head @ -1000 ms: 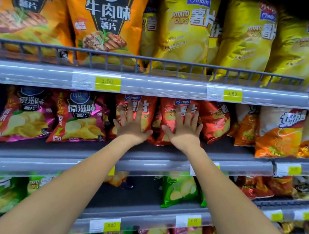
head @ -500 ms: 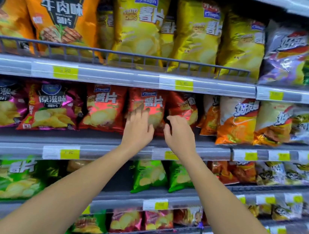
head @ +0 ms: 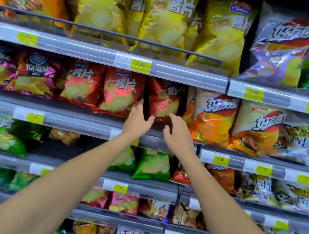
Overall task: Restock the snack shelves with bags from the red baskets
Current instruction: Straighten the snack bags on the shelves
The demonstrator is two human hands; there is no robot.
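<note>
Three red chip bags stand in a row on the second shelf: one on the left (head: 82, 85), one in the middle (head: 119, 92) and one on the right (head: 162, 100). My left hand (head: 137, 120) is raised in front of the gap between the middle and right bags, its fingertips at the middle bag's right edge. My right hand (head: 177, 133) hovers just below the right bag with relaxed, slightly bent fingers. Neither hand holds anything. No red basket is in view.
Yellow chip bags (head: 168, 18) fill the top shelf behind a wire rail (head: 109, 36). Orange bags (head: 214, 118) stand right of the red ones, pink bags (head: 35, 75) to the left. Green bags (head: 153, 165) sit on the shelf below. Price-tag strips (head: 140, 65) line the shelf edges.
Both hands have come off the red bags and shifted toward the right end of the row, fingers loosened. The view has swung right and upward.
</note>
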